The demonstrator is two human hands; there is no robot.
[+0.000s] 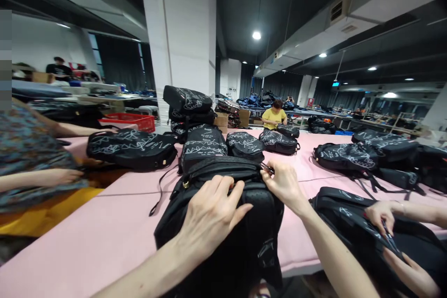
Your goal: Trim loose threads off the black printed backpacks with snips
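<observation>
A black backpack [223, 242] stands in front of me on the pink table, with its zipped top toward the middle of the view. My left hand [211, 207] is curled over the backpack's top and grips the fabric, its thumb sticking out to the side. At the top right corner of the bag, my right hand [284, 184] is closed around small dark thread snips [268, 168], partly hidden by the fingers. The snips' tip is beside the zip edge. A gold-coloured zip pull [186, 185] shows at the bag's left corner.
More black backpacks with white line drawings, one of them [204, 144], lie across the pink table [115, 214]. Others are stacked by a white pillar [179, 23]. At right, a co-worker's hands [382, 216] work on another bag; a person sits at left near a red crate [129, 121].
</observation>
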